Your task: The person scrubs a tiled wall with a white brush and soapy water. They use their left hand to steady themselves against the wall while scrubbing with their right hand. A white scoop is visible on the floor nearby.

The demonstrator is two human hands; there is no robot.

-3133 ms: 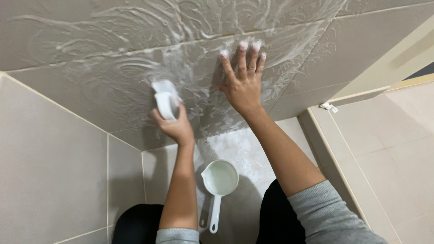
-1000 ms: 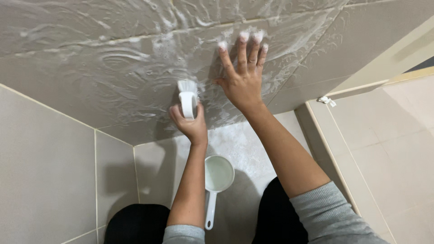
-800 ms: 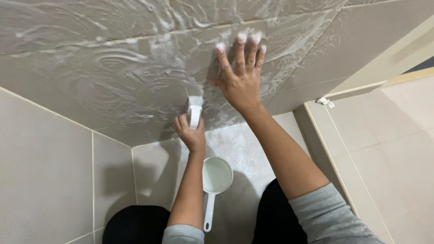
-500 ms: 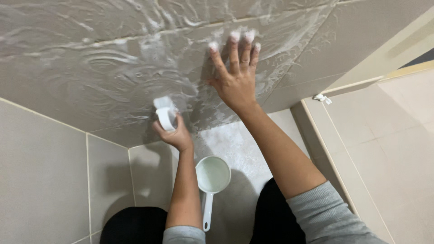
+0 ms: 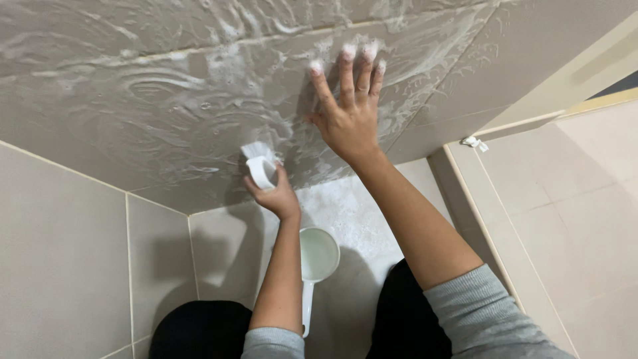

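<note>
Head view: looking down at two bare forearms in pushed-up grey sleeves, working low on a soapy tiled wall near a corner.
Left hand (image 5: 278, 197): its grip is closed around the handle of a small white scrub brush (image 5: 260, 166), bristles pressed against the wall tile (image 5: 166, 113) just above the floor line.
Right hand (image 5: 347, 118): fingers spread and flat on the wall, holding nothing; foam sits on the fingertips (image 5: 348, 52).
Brush position: low on the lathered tile, left of the flat hand and above the dipper.
Dipper: a white long-handled water dipper (image 5: 316, 260) stands on the floor (image 5: 352, 206) between the knees, with what looks like pale water in its bowl.
Risk, slipping: the flat hand rests on slick suds, so it could likely slide if weight leans on it.
Risk, spill: the dipper sits close to the left forearm and both knees; a nudge could tip it.
Risk, grip: wet soap on the brush handle may let it twist loose.
Surface: large grey-beige glazed tiles, swirled with white lather and streaks; grout lines show through.
Room: a tight tiled corner, plain dry tiles at left, a cream raised ledge (image 5: 531, 193) at right, pale wet floor below.
</note>
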